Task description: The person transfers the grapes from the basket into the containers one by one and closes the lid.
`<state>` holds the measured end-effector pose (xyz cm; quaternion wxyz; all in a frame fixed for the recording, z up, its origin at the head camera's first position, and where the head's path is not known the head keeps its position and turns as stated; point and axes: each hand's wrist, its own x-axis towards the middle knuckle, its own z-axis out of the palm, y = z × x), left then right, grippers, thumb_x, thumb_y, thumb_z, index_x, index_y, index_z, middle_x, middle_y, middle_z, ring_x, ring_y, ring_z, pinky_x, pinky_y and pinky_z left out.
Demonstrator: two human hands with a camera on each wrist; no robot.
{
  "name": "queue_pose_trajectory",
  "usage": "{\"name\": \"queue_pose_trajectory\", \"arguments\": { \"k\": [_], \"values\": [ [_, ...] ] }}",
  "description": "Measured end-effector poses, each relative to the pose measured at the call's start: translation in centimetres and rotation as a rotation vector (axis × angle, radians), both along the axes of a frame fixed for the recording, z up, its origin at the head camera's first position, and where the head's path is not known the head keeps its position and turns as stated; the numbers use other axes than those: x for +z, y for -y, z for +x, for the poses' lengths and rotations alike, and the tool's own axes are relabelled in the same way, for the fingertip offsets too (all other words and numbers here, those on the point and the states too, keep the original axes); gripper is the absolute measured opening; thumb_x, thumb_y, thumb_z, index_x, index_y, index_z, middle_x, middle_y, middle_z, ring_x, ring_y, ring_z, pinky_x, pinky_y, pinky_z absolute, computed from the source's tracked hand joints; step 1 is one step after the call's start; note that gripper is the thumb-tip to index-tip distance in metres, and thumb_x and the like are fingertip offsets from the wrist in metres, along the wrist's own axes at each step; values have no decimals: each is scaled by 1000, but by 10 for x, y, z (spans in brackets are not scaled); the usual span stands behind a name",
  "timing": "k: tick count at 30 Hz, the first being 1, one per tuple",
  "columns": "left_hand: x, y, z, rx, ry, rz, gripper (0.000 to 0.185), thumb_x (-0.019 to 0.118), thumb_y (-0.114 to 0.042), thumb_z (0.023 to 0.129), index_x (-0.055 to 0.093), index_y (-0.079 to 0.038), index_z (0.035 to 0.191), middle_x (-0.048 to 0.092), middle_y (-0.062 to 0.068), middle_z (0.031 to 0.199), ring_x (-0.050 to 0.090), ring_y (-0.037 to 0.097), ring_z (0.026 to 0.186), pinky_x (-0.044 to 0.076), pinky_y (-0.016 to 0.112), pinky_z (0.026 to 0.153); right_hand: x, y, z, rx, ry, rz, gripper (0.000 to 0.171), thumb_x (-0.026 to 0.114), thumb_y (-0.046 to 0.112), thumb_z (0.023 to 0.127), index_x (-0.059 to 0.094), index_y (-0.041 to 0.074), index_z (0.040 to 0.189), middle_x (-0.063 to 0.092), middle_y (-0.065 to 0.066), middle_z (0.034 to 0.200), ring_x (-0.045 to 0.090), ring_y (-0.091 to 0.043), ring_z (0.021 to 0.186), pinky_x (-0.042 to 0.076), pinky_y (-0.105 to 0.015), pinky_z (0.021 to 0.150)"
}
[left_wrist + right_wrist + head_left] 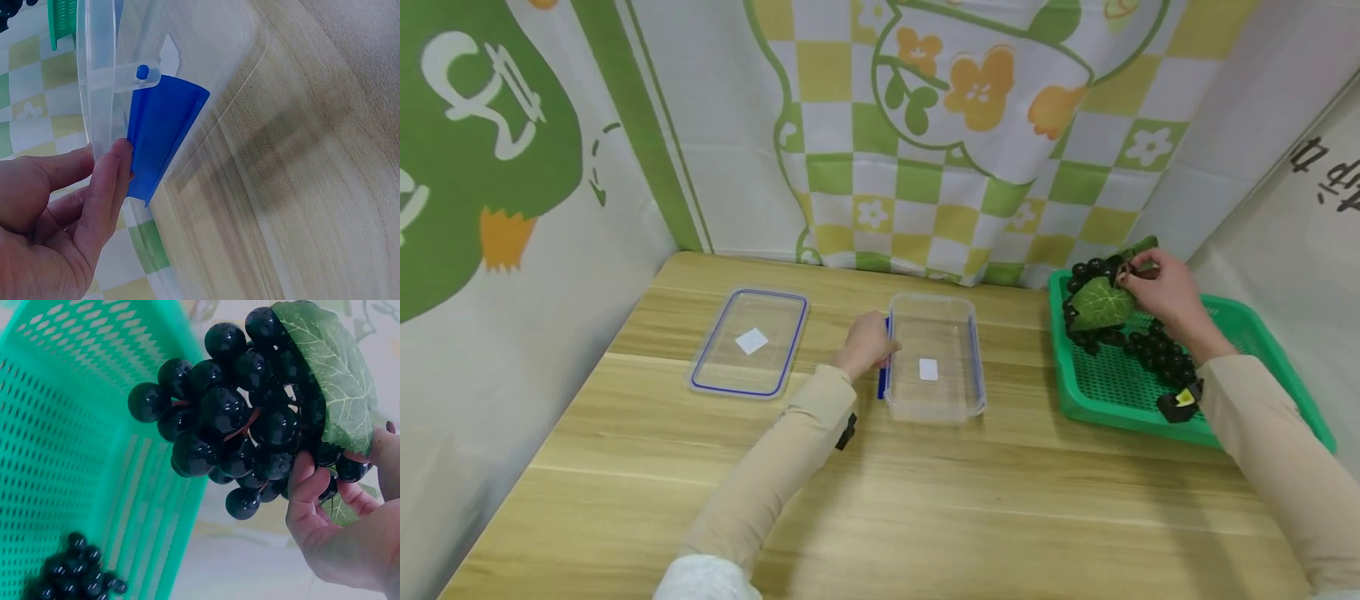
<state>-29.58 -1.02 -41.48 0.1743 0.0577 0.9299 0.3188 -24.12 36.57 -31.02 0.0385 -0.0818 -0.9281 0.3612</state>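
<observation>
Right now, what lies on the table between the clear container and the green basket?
Nothing: in the head view only bare wooden table separates the clear container from the green basket, which holds the black grapes.

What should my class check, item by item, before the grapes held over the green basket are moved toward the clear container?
1. Right hand grips the grape bunch near its leaf: ok.
2. Bunch lifted clear of the green basket: ok, by the right wrist view.
3. Clear container open and showing nothing but a white label: ok.
4. Left hand steadies the container at its blue latch: ok.
5. Lid lies apart, left of the container: ok.
6. Second bunch free of the lifted one: cannot tell.
</observation>
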Motion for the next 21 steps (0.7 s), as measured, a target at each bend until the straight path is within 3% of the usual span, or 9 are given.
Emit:
{"name": "queue_pose_trajectory", "arguments": {
  "k": [5,10,17,21],
  "values": [
    [1,0,1,23,5,13,21,70,-14,85,63,6,89,53,2,49,61,17,49,42,15,37,9,22,-2,4,-16,27,41,44,30,97,39,-2,122,47,-24,125,49,-2,83,52,-18,59],
    [1,-1,2,22,19,11,21,69,-14,86,63,6,91,54,2,50,70,25,65,41,14,36,14,38,-8,-1,-42,48,37,46,26,97,40,-1,121,48,-23,122,52,-18,90,52,-18,58],
    [0,0,3,16,-1,2,21,69,-15,86,64,6,89,70,14,68,72,28,72,39,14,35,14,60,-13,13,-42,18,33,47,19,96,41,-2,120,51,-22,118,53,-18,89,52,-19,58],
    [0,1,4,15,-17,1,22,69,-15,86,63,6,90,72,18,77,72,28,71,39,13,35,12,71,-16,24,-35,5,33,47,18,96,42,-2,121,51,-22,118,54,-22,91,52,-20,60]
  ]
}}
